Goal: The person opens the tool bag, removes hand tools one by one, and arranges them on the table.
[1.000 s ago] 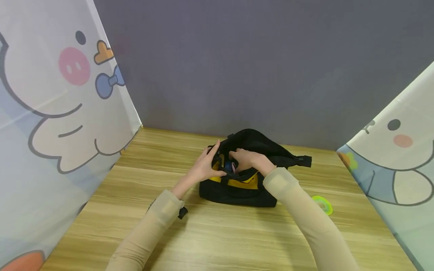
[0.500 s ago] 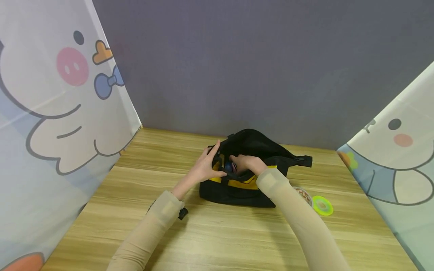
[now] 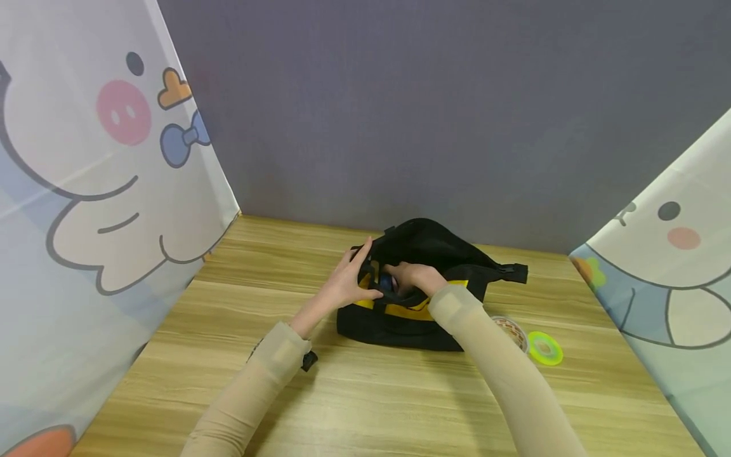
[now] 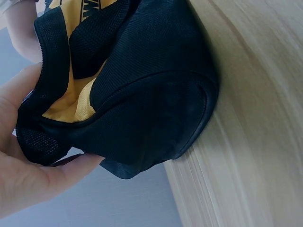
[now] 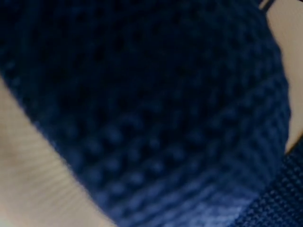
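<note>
A black and yellow zippered waist bag [image 3: 400, 330] lies on the wooden table with its mouth spread wide. At the left end of the mouth, my left hand [image 3: 341, 282] touches the rim, thumb and index finger straight and far apart. In the left wrist view these left fingers [image 4: 71, 172] lie along the bag's black fabric [image 4: 137, 118]. My right hand [image 3: 414, 277] reaches inside the bag, its fingertips hidden. Beside them sits a small dark blue item [image 3: 388, 282], its kind unclear. Blurred dark mesh fabric [image 5: 165, 118] fills most of the right wrist view.
Right of the bag is a round container with a red and white pattern [image 3: 510, 331], partly behind the right sleeve. A yellow-green disc [image 3: 545, 348] lies beside it. A strap end [image 3: 514, 273] points right; a black buckle [image 3: 309, 361] lies near the left sleeve.
My right hand and forearm have shifted slightly left and deeper into the bag, uncovering the patterned round container. The left hand has stayed put.
</note>
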Available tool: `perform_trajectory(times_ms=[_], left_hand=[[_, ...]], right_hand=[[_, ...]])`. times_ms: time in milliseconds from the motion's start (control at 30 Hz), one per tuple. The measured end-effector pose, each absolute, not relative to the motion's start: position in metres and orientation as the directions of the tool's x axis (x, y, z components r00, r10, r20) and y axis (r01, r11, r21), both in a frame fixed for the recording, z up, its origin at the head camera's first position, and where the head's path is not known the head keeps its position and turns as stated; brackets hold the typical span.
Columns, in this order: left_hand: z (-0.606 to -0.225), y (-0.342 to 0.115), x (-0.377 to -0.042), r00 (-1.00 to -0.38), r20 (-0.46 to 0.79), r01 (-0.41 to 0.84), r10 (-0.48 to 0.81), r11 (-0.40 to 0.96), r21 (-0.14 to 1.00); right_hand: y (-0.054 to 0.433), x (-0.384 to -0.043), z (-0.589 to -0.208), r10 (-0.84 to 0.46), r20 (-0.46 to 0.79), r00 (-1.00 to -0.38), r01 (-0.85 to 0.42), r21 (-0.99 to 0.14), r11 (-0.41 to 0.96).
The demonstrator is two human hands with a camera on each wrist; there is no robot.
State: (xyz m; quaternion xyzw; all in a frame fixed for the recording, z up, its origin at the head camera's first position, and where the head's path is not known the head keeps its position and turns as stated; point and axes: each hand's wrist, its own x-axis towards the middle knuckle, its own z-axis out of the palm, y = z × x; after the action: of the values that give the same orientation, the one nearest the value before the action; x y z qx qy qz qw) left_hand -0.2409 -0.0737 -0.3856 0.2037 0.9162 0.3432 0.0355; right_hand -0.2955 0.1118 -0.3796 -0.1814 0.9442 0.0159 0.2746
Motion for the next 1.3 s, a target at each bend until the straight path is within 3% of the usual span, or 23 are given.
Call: perform_trajectory(times_ms=[533, 1300], left_hand=[[-0.3867, -0.0718, -0.2395, -0.908, 0.088, 0.362, 0.409, 0.661, 0.658], [-0.3865, -0.0740, -0.2404, -0.901, 0.088, 0.372, 0.424, 0.655, 0.658]], right_hand=[[0.1093, -0.2968, -0.3856, -0.287, -0.532, -0.797, -0.325, -0.023, 0.945], [0.1177, -0.2928, -0.3829, -0.148, -0.554, -0.819, -0.180, 0.004, 0.984]])
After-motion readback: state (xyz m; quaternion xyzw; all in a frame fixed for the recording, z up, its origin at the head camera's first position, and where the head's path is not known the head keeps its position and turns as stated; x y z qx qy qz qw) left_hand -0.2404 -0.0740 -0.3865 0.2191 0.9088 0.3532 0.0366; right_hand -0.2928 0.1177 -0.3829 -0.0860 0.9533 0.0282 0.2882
